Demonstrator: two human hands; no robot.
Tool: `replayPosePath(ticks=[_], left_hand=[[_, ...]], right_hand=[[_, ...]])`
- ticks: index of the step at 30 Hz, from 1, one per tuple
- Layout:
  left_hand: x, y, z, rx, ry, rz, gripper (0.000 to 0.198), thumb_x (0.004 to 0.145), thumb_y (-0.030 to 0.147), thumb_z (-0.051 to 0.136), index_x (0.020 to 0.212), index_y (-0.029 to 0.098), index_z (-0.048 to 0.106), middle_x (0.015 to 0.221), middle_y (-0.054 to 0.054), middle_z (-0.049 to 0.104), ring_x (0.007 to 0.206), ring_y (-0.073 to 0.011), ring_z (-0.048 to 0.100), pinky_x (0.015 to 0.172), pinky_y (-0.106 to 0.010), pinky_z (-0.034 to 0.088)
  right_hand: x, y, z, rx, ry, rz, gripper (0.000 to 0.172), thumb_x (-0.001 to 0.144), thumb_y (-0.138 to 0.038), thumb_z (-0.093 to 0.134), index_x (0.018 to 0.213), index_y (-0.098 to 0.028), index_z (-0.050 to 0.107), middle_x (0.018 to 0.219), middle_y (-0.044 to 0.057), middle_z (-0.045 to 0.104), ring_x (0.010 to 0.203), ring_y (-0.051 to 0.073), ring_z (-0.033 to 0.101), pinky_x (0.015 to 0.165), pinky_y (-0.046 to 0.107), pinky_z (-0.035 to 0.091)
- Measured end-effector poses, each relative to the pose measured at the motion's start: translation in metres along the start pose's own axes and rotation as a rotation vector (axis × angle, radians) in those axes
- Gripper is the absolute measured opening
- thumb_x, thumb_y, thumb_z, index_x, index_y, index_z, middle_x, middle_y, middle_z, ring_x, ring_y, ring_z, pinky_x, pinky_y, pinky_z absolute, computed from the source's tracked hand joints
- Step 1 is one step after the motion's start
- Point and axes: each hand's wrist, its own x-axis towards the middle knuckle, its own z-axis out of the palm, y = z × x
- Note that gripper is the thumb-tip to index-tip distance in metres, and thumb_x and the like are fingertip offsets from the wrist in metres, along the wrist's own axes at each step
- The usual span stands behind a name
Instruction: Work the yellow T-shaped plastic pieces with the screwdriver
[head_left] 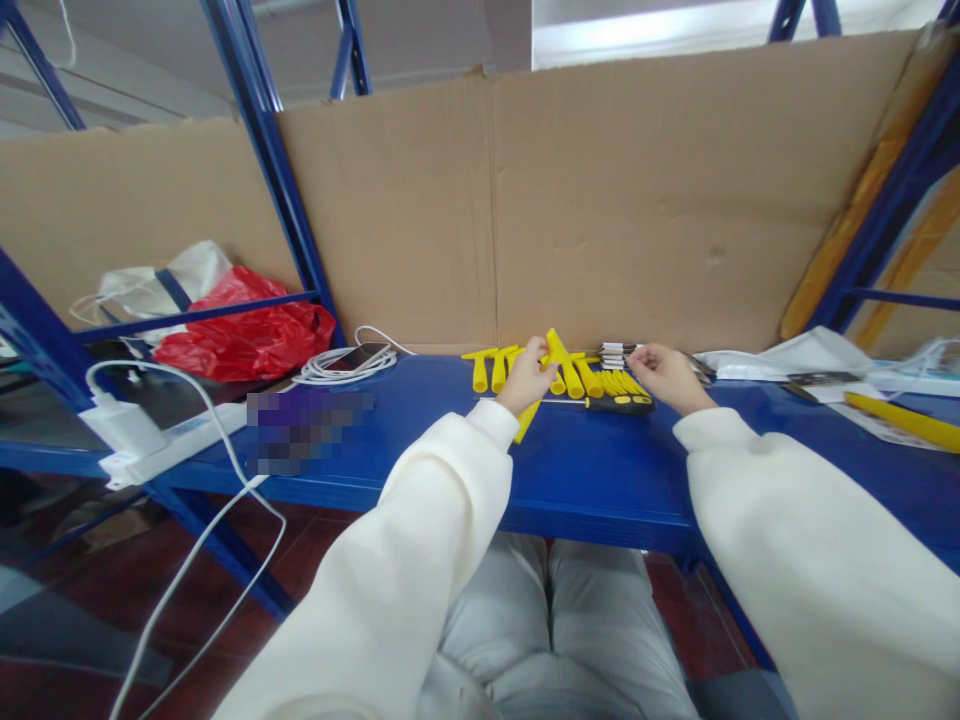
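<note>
Ideally, we steady the yellow T-shaped handle (564, 365) in the left hand (529, 377), clear of the screwdriver (628, 405) at near right; whether the narrowed right hand (664, 376) holds anything, we cannot tell

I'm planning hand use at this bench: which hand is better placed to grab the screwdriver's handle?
Probably the right hand: it is close to the screwdriver handle, while the left hand is farther off, among the yellow pieces.

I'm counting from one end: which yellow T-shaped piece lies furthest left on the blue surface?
The yellow T-shaped piece at the row's left end, left of the left hand; all other yellow pieces are to its right.
</note>
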Motion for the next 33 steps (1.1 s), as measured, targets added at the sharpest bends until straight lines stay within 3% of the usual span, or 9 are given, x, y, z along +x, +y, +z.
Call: replayPosePath(ticks=[3, 7, 12, 18, 21, 24, 29, 33], left_hand=[[0.001, 0.001, -0.005, -0.154, 0.119, -0.167, 0.025, 0.087, 0.003, 0.059, 0.102, 0.020, 0.049, 0.108, -0.007, 0.074, 0.077, -0.0136, 0.075, 0.077, -0.031, 0.063], [0.000, 0.007, -0.007, -0.295, 0.230, -0.327, 0.026, 0.091, 0.003, 0.055, 0.105, 0.022, 0.046, 0.101, -0.002, 0.075, 0.076, -0.0134, 0.076, 0.066, -0.024, 0.059], [0.000, 0.017, -0.006, -0.448, 0.289, -0.486, 0.023, 0.091, 0.005, 0.056, 0.109, 0.019, 0.051, 0.091, -0.005, 0.075, 0.075, -0.0184, 0.078, 0.059, -0.025, 0.056], [0.007, 0.027, 0.005, -0.514, 0.178, -0.578, 0.017, 0.091, 0.002, 0.053, 0.097, 0.017, 0.058, 0.084, -0.007, 0.075, 0.076, -0.0202, 0.078, 0.054, -0.024, 0.052], [0.017, 0.035, 0.023, -0.517, 0.125, -0.625, 0.018, 0.089, 0.004, 0.054, 0.099, 0.017, 0.062, 0.083, -0.007, 0.076, 0.078, -0.0218, 0.078, 0.062, -0.028, 0.057], [0.030, 0.047, 0.053, -0.548, 0.095, -0.638, 0.024, 0.086, 0.004, 0.054, 0.104, 0.015, 0.065, 0.082, -0.006, 0.076, 0.079, -0.0239, 0.078, 0.068, -0.032, 0.060], [0.044, 0.065, 0.114, -0.589, 0.123, -0.714, 0.040, 0.082, 0.001, 0.055, 0.120, 0.013, 0.060, 0.095, -0.007, 0.073, 0.068, -0.0205, 0.074, 0.062, -0.031, 0.058], [0.048, 0.069, 0.152, -0.660, 0.051, -0.748, 0.038, 0.083, -0.001, 0.055, 0.117, 0.014, 0.062, 0.093, -0.006, 0.071, 0.062, -0.0170, 0.069, 0.059, -0.029, 0.056]], right_hand=[[0.005, 0.023, -0.021, -0.247, -0.015, 0.167, 0.011, 0.078, -0.025, 0.061, 0.067, -0.023, 0.059, 0.067, 0.007, 0.068, 0.076, 0.025, 0.067, 0.078, 0.036, 0.054], [0.005, 0.042, -0.034, -0.452, -0.143, 0.308, 0.022, 0.076, -0.020, 0.064, 0.056, -0.024, 0.055, 0.065, 0.009, 0.066, 0.083, 0.029, 0.071, 0.083, 0.038, 0.054], [0.006, 0.048, -0.028, -0.536, -0.186, 0.252, 0.017, 0.074, -0.017, 0.064, 0.058, -0.023, 0.060, 0.066, 0.010, 0.068, 0.081, 0.030, 0.072, 0.081, 0.038, 0.055], [0.004, 0.049, -0.016, -0.689, -0.275, 0.171, 0.016, 0.080, -0.017, 0.060, 0.070, -0.020, 0.072, 0.080, 0.015, 0.074, 0.087, 0.031, 0.073, 0.081, 0.040, 0.055], [0.002, 0.048, -0.012, -0.752, -0.259, 0.170, 0.019, 0.084, -0.018, 0.057, 0.079, -0.018, 0.075, 0.089, 0.019, 0.075, 0.092, 0.034, 0.073, 0.083, 0.043, 0.055], [0.000, 0.048, -0.013, -0.679, -0.165, 0.223, 0.020, 0.085, -0.023, 0.059, 0.087, -0.017, 0.078, 0.092, 0.020, 0.076, 0.091, 0.035, 0.073, 0.082, 0.043, 0.055], [-0.002, 0.051, -0.026, -0.548, 0.026, 0.365, 0.027, 0.084, -0.025, 0.056, 0.095, -0.015, 0.079, 0.094, 0.020, 0.076, 0.094, 0.035, 0.073, 0.082, 0.042, 0.055], [-0.005, 0.049, -0.034, -0.483, 0.134, 0.425, 0.029, 0.083, -0.026, 0.056, 0.098, -0.016, 0.079, 0.097, 0.020, 0.076, 0.097, 0.036, 0.072, 0.082, 0.042, 0.055]])
